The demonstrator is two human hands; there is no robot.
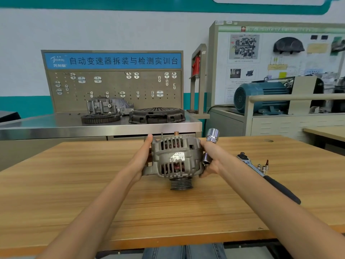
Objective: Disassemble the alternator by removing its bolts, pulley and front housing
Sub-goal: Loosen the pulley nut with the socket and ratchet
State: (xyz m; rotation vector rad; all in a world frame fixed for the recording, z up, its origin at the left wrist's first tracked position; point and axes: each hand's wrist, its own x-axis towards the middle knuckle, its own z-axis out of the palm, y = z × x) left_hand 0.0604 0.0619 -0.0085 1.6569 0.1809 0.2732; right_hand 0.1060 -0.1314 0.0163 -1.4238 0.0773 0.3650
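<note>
Both hands (144, 157) (210, 162) clamped around alternator (176, 158) mid-frame — pulley (181, 184) pointing down-frame, right fingers also holding sockets (212, 135).

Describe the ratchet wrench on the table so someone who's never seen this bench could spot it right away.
Start at the wooden table and the alternator held between both hands. Look to its right: the ratchet wrench lies diagonally there, chrome head farthest from the person. Its long black grip sets it apart from the small sockets beside it.
</note>
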